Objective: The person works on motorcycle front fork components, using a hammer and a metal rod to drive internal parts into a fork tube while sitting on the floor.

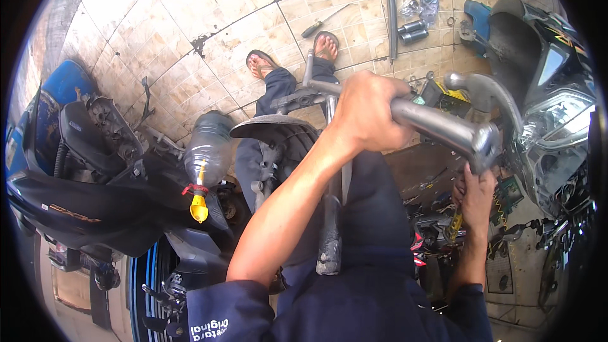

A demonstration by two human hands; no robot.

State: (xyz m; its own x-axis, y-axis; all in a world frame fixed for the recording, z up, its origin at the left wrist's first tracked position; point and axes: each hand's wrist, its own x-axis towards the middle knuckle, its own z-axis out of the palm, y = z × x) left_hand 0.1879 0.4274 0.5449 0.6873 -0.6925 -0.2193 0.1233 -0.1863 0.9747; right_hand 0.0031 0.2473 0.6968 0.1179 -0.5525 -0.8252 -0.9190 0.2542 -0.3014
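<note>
My left hand [372, 113] is closed around a thick grey steel tube [437, 123], which slants toward the right and ends in a worn metal collar. The tube appears to belong to a motorcycle front fork assembly [330, 240] lying across my lap, though my hand and arm cover where they meet. A dark curved mudguard [273, 127] sits beside my left forearm. Just past the tube's end, a claw hammer [486, 90] shows its steel head. My right hand [475, 189] is lower down, wrapped round the hammer's handle, which the tube partly hides.
At left, a clear plastic bottle [208, 145] with a yellow spout stands by dark motorcycle bodywork [82, 206]. A screwdriver [313, 28] lies on the tiles by my feet. Farther right are a long grey pipe [390, 12], black cylinders [413, 31] and a motorcycle [557, 95].
</note>
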